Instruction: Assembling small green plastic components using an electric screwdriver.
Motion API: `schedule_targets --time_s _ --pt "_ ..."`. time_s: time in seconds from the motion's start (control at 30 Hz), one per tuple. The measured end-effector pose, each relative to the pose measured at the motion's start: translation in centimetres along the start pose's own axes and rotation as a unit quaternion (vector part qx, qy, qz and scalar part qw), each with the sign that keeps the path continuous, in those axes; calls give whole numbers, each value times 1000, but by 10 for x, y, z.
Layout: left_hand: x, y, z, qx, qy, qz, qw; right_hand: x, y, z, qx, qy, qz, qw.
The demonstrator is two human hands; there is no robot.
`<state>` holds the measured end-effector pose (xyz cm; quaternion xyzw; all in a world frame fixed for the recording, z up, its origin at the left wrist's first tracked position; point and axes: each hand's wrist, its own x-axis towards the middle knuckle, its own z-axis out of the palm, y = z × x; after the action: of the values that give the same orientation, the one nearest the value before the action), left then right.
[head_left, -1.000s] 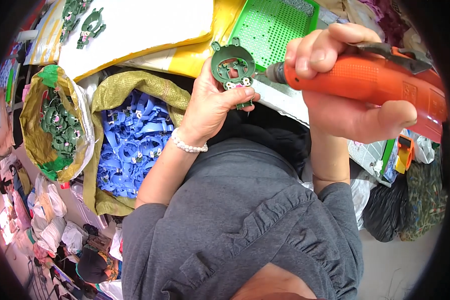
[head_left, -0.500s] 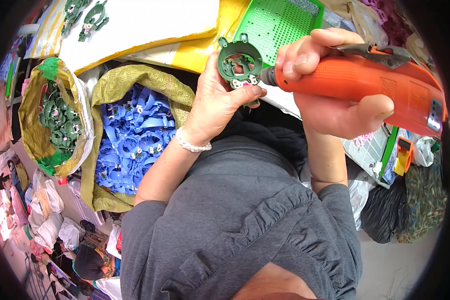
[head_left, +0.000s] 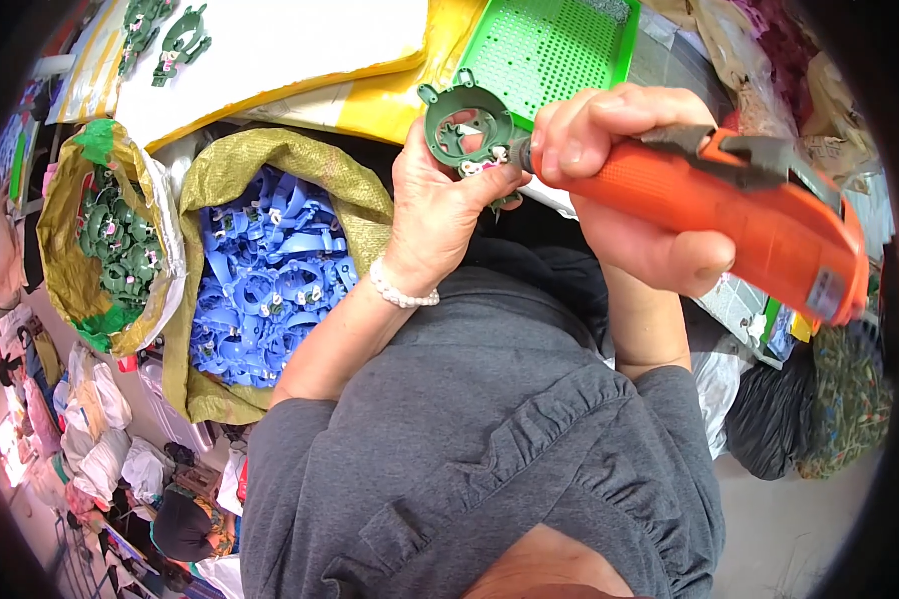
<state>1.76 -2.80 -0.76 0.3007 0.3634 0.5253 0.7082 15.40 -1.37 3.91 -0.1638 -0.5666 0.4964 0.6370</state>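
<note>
Orange driver is pointing its tail nearer than before | right hand is gripping it | left hand is pinching green part, hiding its lower end

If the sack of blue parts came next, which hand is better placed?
Probably the left hand: it's nearer that sack, though holding a green part; the right hand grips the orange tool.

Strong light washes the white sack at the top nearly blank and glare flares at the far left, while the space just past my grey shirt sinks almost to black. My left hand looks fairly crisp, but the back end of my orange screwdriver goes soft. Blackness fills the corners, and edges bend toward the rim.
</note>
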Motion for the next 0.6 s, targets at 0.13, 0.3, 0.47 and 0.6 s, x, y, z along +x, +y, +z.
schedule_targets --time_s 0.13,0.3,0.47,0.6 --pt "1 5 1 -24 -20 -36 999 6 -2 -7 37 -24 4 999" --pt "1 5 -2 -2 -6 -30 1000 29 -19 -20 41 -79 -61 994" --pt "1 11 -5 -16 -40 -29 999 41 8 -55 -54 114 -31 991" --pt "3 13 -10 -31 -71 -79 994 46 30 -44 -102 215 -16 971"
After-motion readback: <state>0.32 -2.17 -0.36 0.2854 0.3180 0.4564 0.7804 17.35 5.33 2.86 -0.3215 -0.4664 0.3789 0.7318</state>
